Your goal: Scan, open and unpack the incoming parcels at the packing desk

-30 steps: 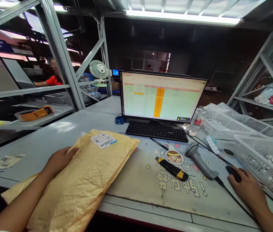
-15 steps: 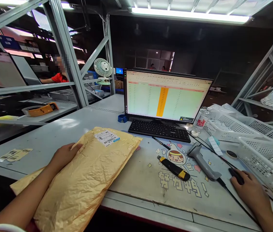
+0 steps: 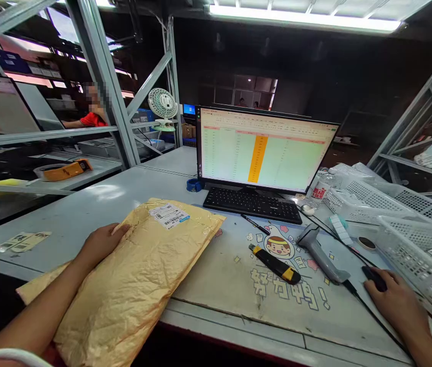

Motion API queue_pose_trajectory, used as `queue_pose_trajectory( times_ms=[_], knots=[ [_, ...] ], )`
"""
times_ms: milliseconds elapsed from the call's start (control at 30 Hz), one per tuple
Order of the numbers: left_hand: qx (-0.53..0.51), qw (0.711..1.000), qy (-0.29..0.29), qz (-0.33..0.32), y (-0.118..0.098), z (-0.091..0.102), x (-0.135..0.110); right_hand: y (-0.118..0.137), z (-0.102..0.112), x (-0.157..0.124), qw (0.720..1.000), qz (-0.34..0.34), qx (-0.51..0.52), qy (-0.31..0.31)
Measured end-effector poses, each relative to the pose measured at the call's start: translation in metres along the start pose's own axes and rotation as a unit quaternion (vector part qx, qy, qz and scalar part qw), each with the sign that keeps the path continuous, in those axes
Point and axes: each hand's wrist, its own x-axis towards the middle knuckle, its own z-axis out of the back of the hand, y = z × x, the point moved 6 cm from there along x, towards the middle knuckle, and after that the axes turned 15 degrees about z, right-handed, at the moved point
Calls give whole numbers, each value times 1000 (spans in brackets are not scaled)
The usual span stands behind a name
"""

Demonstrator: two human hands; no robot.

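Note:
A large yellow padded envelope with a white shipping label lies on the grey table, overhanging the near edge. My left hand rests on its left edge, fingers curled over the rim. My right hand lies over a black computer mouse at the right. Between the hands lie a black and yellow utility knife and a grey barcode scanner on a worn cartoon desk mat.
A monitor showing a spreadsheet stands behind a black keyboard. White plastic baskets crowd the right side. A pen, a blue tape roll and a small fan are about. Metal racking frames both sides; a person in red sits far left.
The highlighted cell on the spreadsheet has gone and the view shifted slightly. Both hands stay where they were.

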Motion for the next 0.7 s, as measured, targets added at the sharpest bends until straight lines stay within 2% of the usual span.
queue_pose_trajectory(
  times_ms=[67,500,700],
  knots=[
    [0,1000,0,6,0,0,0,1,1,0,1000,-7,-3,15],
    [-5,1000,14,8,0,-1,-1,5,1,-5,1000,9,-20,-12],
    [12,1000,-4,-8,1,-1,3,3,0,-5,999,18,-20,-19]
  ],
)
